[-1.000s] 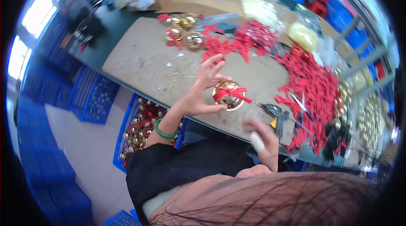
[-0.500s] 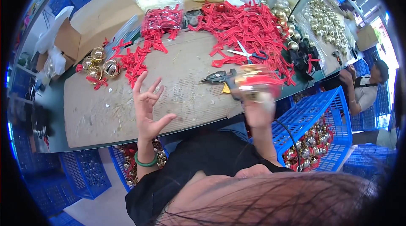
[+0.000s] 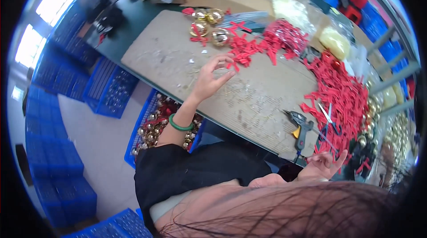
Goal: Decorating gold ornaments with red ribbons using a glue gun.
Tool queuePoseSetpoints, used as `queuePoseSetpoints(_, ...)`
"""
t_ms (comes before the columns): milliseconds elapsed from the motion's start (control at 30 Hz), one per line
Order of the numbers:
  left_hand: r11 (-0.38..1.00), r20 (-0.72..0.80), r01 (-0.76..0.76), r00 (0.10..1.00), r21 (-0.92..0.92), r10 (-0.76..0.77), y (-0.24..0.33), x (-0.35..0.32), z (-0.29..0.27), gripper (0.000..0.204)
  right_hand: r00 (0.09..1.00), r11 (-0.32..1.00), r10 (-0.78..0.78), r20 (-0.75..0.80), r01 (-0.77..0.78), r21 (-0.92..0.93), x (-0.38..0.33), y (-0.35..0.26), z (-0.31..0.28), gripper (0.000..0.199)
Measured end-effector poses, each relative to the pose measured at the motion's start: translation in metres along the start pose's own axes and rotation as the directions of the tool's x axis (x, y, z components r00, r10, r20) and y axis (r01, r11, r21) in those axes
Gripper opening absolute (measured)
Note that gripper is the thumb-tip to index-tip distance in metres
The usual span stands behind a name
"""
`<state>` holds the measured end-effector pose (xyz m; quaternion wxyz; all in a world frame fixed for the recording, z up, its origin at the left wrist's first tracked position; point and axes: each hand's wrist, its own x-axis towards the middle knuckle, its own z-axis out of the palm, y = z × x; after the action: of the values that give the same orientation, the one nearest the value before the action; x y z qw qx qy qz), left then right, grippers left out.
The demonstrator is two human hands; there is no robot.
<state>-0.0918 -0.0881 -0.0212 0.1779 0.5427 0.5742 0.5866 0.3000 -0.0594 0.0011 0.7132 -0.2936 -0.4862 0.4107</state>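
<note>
My left hand [image 3: 209, 80], with a green bangle [image 3: 180, 124] on its wrist, reaches over the cardboard-covered bench. Its thumb and fingers are apart around a small red ribbon bow [image 3: 234, 65] at the edge of a bow cluster [image 3: 247, 48]. Whether they touch the bow I cannot tell. My right hand [image 3: 316, 166] is low at the bench's near edge, empty, fingers spread. Close to it are a glue gun [image 3: 301, 133] with a yellow trigger, a pair of scissors [image 3: 328, 117] and a large heap of red bows [image 3: 342, 91].
Several shiny gold balls [image 3: 220, 36] rest at the far left of the cardboard sheet [image 3: 155, 46]. Bagged bows [image 3: 284, 35] and pale bagged material [image 3: 291, 11] lie at the back. Below the bench is a blue crate of ornaments [image 3: 147, 126]. Grey metal posts [image 3: 393, 82] stand at right.
The view has swung left. My left hand has moved to the small bow cluster. My right hand, earlier carrying a blurred gold ball with red ribbon, has dropped lower and no longer holds it.
</note>
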Motion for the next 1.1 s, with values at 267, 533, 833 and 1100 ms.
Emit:
queuePoseSetpoints(267,0.876,-0.175,0.024,0.982,0.482,0.069,-0.071,0.052,-0.057,0.066,0.960,0.999,0.037,0.276,-0.039,0.001,-0.010,0.034,0.010,0.099)
queuePoseSetpoints(533,0.896,-0.141,0.067,0.990,0.440,-0.005,-0.103,0.126,-0.044,0.063,0.781,0.965,0.110,0.615,0.064,-0.253,-0.017,0.032,0.028,0.059)
queuePoseSetpoints(833,0.571,0.280,0.419,0.906,-0.706,-0.318,0.006,0.091,0.001,0.055,0.781,0.910,0.206,0.590,0.069,-0.408,-0.001,0.044,0.069,0.038)
queuePoseSetpoints(1100,0.158,0.553,0.596,0.795,-0.787,-0.248,0.039,0.024,0.063,0.068,0.840,0.946,0.109,0.531,0.076,-0.314,0.017,0.059,0.130,0.050)
